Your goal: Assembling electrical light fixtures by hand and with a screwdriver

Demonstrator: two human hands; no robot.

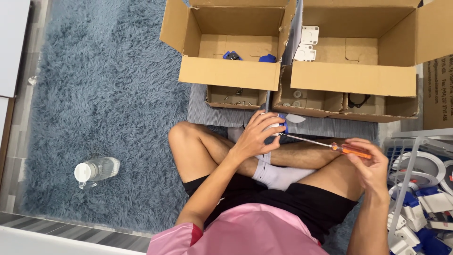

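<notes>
A small white and blue part (276, 126) sits above the person's crossed legs, gripped in the curled fingers of the left hand (257, 137). The right hand (370, 163) is closed round the orange handle of a screwdriver (330, 145), whose tip meets the part. Open cardboard boxes (231, 71) stand just beyond on the shaggy blue rug (94, 94), with a clear water bottle (96, 170) lying well apart to the left.

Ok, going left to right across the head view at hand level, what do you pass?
Water bottle → left hand on a small white and blue part → screwdriver → right hand → wire rack.
</notes>
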